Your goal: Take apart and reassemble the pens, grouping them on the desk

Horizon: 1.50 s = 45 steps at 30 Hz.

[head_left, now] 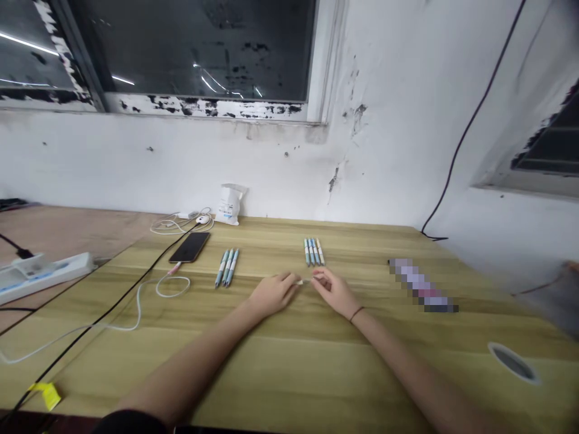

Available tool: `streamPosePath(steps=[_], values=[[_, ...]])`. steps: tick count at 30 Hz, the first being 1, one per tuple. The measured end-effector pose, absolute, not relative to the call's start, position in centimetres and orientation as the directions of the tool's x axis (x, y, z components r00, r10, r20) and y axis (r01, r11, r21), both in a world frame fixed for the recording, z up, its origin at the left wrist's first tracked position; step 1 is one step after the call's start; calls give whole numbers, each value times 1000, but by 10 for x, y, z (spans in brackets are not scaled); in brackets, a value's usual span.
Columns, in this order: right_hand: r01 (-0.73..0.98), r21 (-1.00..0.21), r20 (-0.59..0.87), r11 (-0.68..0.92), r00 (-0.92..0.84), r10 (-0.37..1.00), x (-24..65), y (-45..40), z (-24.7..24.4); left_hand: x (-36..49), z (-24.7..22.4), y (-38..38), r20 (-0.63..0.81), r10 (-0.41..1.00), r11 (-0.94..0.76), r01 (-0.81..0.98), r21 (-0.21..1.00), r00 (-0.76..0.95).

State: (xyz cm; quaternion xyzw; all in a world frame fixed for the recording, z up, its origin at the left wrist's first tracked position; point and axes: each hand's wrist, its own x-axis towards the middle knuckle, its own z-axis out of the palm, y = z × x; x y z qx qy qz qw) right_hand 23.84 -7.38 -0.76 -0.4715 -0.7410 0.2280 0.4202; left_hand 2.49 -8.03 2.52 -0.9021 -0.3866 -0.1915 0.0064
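My left hand rests low over the table, its fingers closed around a slim pen whose pale end pokes out toward the right. Facing it, my right hand pinches a small piece at that end between thumb and fingertips. Blur and the fingers hide most of the pen, so I cannot tell whether the two parts are joined. Just beyond my hands lie several pens side by side, bluish ones and a yellowish one. Left of my left hand, three blue-green pens lie in a row.
At left, a phone is plugged into a white cable, beside a black cord. A power strip sits farther left. A white packet stands by the wall. A pixelated long object and a round grommet are right.
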Motion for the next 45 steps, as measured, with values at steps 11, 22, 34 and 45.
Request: streamPosePath(steps=[11, 22, 34, 45], values=[[524, -718, 375, 458, -263, 889, 233, -83, 3, 26, 24, -79, 403, 632, -753, 648, 117, 662], [478, -746, 352, 463, -307, 884, 229, -86, 4, 26, 20, -78, 454, 578, -804, 569, 175, 678], [482, -742, 374, 465, -278, 885, 231, -85, 5, 26, 20, -77, 454, 583, -800, 573, 177, 674], [529, -712, 388, 462, -252, 887, 231, -86, 6, 26, 21, -78, 460, 581, -799, 579, 163, 672]])
